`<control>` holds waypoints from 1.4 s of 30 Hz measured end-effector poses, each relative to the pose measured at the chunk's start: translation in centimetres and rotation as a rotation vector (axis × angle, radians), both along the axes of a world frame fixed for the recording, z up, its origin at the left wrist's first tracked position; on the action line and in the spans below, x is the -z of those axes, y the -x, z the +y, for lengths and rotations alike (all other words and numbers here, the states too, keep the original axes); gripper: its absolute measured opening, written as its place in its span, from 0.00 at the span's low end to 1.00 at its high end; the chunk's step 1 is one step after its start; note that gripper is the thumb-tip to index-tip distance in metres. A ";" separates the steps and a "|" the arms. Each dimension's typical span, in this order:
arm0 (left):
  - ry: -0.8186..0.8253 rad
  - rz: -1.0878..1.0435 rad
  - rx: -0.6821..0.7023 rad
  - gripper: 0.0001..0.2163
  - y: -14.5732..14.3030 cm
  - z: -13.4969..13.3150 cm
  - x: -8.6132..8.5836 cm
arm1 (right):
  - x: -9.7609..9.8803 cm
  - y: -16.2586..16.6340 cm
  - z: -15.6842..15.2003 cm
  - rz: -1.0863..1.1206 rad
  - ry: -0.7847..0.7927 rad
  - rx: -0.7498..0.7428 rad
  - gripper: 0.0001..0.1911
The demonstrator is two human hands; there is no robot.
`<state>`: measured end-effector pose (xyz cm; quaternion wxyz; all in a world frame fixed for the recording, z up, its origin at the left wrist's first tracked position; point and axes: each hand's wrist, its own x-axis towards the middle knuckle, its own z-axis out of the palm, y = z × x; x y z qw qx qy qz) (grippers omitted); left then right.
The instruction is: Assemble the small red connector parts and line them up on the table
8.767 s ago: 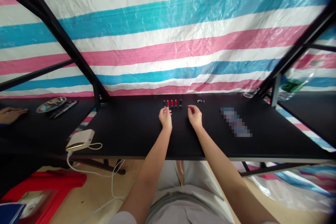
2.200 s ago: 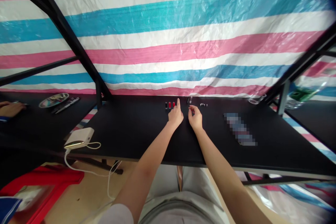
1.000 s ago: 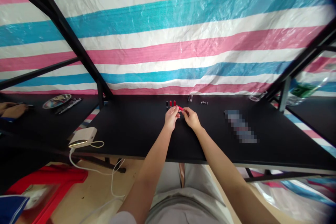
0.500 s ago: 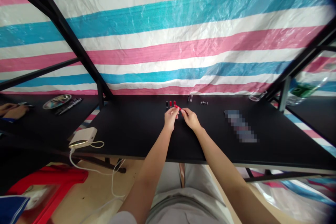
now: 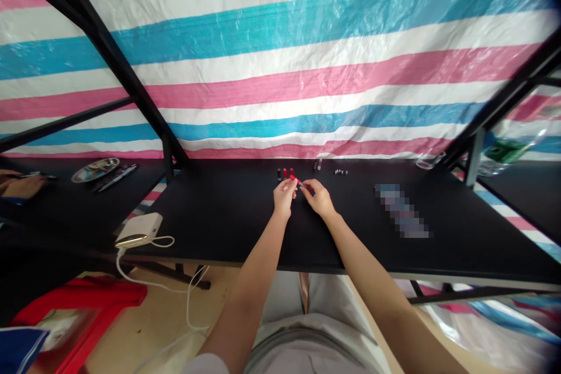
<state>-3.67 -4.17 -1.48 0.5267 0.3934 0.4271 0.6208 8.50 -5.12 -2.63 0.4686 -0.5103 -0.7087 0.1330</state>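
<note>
The black table [image 5: 210, 204] bears three small cylinders [image 5: 285, 173] just beyond the left hand [image 5: 284, 194] and a white box [image 5: 141, 225] well leftward of its grip.

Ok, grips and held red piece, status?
Left grip: pinching red piece. Right grip: at its other end, hold unclear. Small pieces lined up just beyond.

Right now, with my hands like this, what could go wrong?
The small red piece in your left hand, or the thin grey part at your right hand's fingertips, might slip, since only fingertips hold them. Your left hand could knock the row of small red and black pieces just beyond it. And the white cable hangs over the table's edge; a snag might drag the white box down.
</note>
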 end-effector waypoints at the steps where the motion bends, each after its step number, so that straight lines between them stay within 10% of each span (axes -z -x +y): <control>1: -0.007 0.012 -0.025 0.15 0.0 0.0 0.0 | 0.0 -0.1 0.1 -0.019 -0.012 0.004 0.12; 7: -0.037 0.241 -0.207 0.13 0.4 0.3 0.6 | 0.1 -0.4 0.4 -0.004 -0.063 0.085 0.11; 20: -0.371 1.022 0.003 0.15 0.2 0.1 2.0 | 0.6 -0.9 1.2 -0.116 0.015 0.013 0.08; 32: -0.240 0.846 -0.044 0.11 0.4 0.4 2.2 | -1.1 -2.3 5.6 -0.220 0.370 0.438 0.10; 42: -0.231 0.843 -0.009 0.10 0.5 0.4 2.0 | -0.5 -2.6 8.1 -0.289 0.427 0.482 0.11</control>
